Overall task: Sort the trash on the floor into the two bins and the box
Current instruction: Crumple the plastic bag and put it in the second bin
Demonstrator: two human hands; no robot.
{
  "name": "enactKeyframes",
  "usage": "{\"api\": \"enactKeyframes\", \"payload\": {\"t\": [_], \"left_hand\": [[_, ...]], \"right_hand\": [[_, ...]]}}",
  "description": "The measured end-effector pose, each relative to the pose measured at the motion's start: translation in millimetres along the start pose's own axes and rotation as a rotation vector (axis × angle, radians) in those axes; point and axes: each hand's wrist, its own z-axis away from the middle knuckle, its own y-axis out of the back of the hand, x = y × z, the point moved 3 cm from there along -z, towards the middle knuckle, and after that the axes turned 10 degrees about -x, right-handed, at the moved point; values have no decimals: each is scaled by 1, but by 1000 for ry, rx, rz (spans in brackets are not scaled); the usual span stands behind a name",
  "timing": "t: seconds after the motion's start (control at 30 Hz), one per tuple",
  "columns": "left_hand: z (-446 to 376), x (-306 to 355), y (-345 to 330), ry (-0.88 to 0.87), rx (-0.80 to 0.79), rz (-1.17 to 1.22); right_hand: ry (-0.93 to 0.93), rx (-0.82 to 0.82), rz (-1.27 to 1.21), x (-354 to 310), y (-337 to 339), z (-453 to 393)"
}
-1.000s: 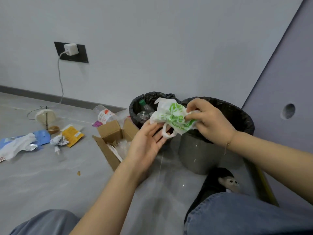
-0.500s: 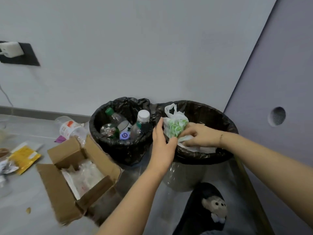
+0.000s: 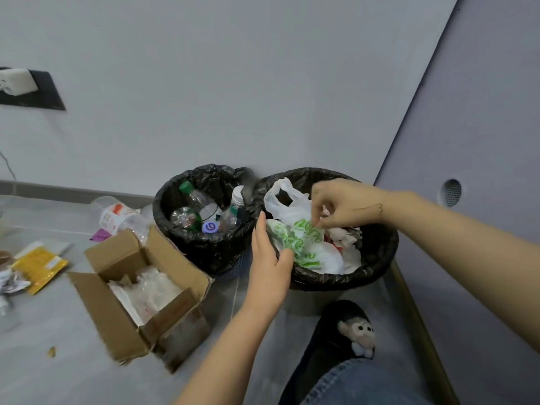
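Observation:
A white plastic bag with green print (image 3: 304,244) lies in the right black-lined bin (image 3: 377,258), on top of crumpled paper. My left hand (image 3: 268,258) has straight fingers and presses the bag's left side at the bin's rim. Just above the bag hovers my right hand (image 3: 342,206), fingers loosely curled, fingertips touching the bag's top. The left bin (image 3: 181,241) holds several plastic bottles. An open cardboard box (image 3: 117,287) with clear plastic film inside stands on the floor to the left.
On the floor at the left lie a yellow packet (image 3: 39,266), a clear cup with red print (image 3: 117,217), a purple scrap (image 3: 100,235) and a crumpled wrapper (image 3: 11,280). My black slipper (image 3: 347,337) is in front of the right bin. A purple wall panel (image 3: 482,171) closes the right side.
Both hands carried the bag from in front of the bins into the right bin. The bag has spread out there, and my right hand has lifted slightly and loosened.

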Motion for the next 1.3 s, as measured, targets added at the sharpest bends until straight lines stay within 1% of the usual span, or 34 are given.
{"api": "enactKeyframes", "payload": {"t": [0.03, 0.07, 0.1, 0.17, 0.23, 0.27, 0.33, 0.5, 0.67, 0.83, 0.93, 1.03, 1.1, 1.17, 1.2, 1.3], "left_hand": [[2, 0, 0, -3, -5, 0], [3, 1, 0, -5, -12, 0], [4, 1, 0, -4, -19, 2], [7, 1, 2, 1, -22, 13], [11, 0, 2, -4, -24, 21], [13, 1, 2, -8, -26, 22], [19, 0, 1, -20, -26, 17], [31, -10, 2, -10, -22, 41], [28, -8, 1, 3, -24, 48], [26, -10, -2, 34, -28, 25], [22, -8, 1, 36, -32, 10], [10, -4, 5, 40, -50, -17], [1, -3, 8, 46, -51, -28], [-13, -2, 8, 68, -48, -20], [-19, -3, 8, 83, -42, -12], [-29, -1, 5, 108, -47, 34]], "right_hand": [[61, 70, 71, -6, 5, 0], [127, 80, 134, -14, 4, -2], [193, 41, 205, -23, -2, -6], [255, -136, 392, -29, -23, -16], [190, -356, 560, -20, -45, -23], [138, -430, 605, -14, -53, -25], [44, -507, 633, -7, -71, -31], [-119, -598, 661, 2, -124, -60], [-159, -629, 574, 5, -139, -65], [-183, -655, 568, 8, -145, -66], [-182, -635, 464, 10, -140, -70], [-173, -574, 256, 8, -118, -63], [-176, -565, 144, 8, -99, -50], [-205, -513, -32, 17, -75, -33], [-223, -435, -145, 20, -63, -25], [-213, -72, -387, 25, -33, -6]]}}
